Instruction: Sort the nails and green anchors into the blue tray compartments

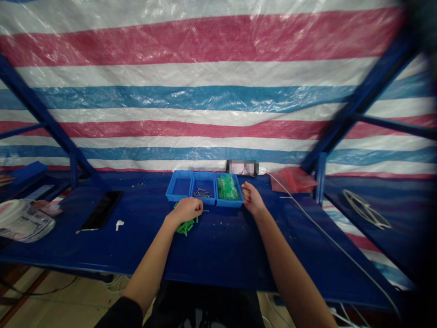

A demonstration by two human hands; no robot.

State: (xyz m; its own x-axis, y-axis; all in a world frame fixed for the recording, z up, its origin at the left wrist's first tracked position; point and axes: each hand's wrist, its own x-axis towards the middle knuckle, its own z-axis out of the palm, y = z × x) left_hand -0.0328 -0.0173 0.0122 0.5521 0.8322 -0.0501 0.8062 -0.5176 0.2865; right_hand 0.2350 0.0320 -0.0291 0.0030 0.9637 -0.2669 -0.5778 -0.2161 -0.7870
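My left hand [186, 210] is curled closed just above a loose pile of green plastic wall anchors [186, 227] on the blue table top, and its palm hides what it may hold. My right hand [252, 198] has its fingers curled and rests against the right side of a blue three-compartment tray [204, 187]. That tray's right compartment holds several green wall anchors [227, 187], next to my right hand. Several metal screws [203, 193] lie in the middle compartment. The left compartment shows a bare blue floor.
A black tablet [101, 210] lies on the left of the blue table [102, 248], and a clear plastic tub [23, 220] stands past it. A white cable [327, 237] crosses the right side. A red plastic sheet [293, 180] lies behind it, below a striped tarp [191, 91].
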